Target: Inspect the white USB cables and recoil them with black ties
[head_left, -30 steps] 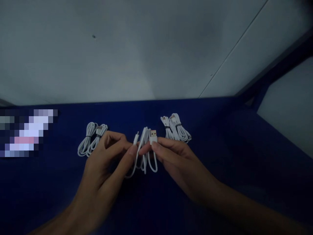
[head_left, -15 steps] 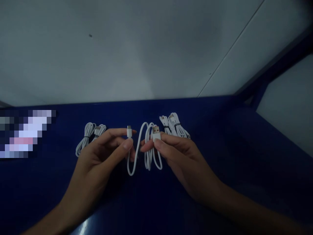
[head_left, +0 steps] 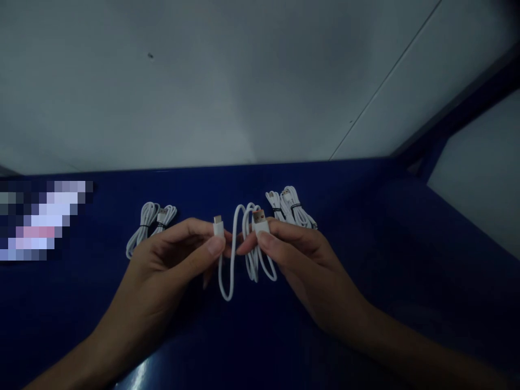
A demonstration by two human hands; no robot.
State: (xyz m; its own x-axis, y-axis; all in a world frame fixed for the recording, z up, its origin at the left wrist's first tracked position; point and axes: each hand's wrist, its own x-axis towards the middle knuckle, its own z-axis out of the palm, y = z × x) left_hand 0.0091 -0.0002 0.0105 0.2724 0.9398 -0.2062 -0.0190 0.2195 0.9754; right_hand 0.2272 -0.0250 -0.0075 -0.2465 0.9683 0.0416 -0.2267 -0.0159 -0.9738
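Observation:
A white USB cable (head_left: 232, 254) hangs in loose loops between my two hands, above the blue tabletop. My left hand (head_left: 174, 260) pinches its smaller plug, which looks like USB-C, between thumb and fingers with the metal tip pointing up. The larger USB-A plug (head_left: 260, 222) is gripped by my right hand (head_left: 303, 254), also tip up, and the coiled part of the cable passes by that hand's fingers. Just beyond the left hand lie bundled white cables (head_left: 142, 230), partly covered by it. More bundled white cables (head_left: 292, 208) with black ties rest behind the right hand.
The blue tabletop (head_left: 227, 346) runs up to a grey-white wall panel (head_left: 227, 81) at the back. On the left is a pixelated, blurred-out object (head_left: 44, 222). A blue frame bar (head_left: 439, 135) slants up at the right.
My left hand has shifted slightly right and down, bringing the smaller plug closer to the larger one. The cable's lower loop has swung right. My right hand has hardly moved.

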